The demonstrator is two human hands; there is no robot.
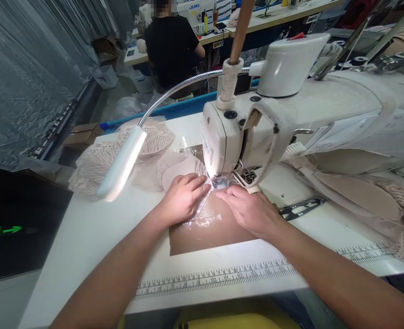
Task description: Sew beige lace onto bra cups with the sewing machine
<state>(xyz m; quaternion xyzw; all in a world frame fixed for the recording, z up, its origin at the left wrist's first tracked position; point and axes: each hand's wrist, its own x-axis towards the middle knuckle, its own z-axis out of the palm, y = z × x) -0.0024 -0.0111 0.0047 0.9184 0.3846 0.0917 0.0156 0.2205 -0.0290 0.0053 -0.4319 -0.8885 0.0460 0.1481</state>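
My left hand [188, 196] lies palm down on a pale lace cup piece [178, 170], its fingers stretched towards the needle area. A narrow white edge of the piece shows beside the fingertips. Just right of the presser foot [220, 183], my right hand [245, 205] is closed, its index finger pointing left and the others curled. Whatever its fingers pinch is hidden. Both hands rest over a brown sheet [209, 237] with shiny clear film on it. The white sewing machine [222, 141] stands directly above; its needle cannot be made out clearly.
A lit lamp [123, 164] on a bendable neck hangs left of the machine, near heaped lace pieces [99, 167]. More beige cup pieces [356, 194] lie right. A printed ruler [215, 276] runs along the table's front edge. Beyond, a person in black [171, 50] sits at another table.
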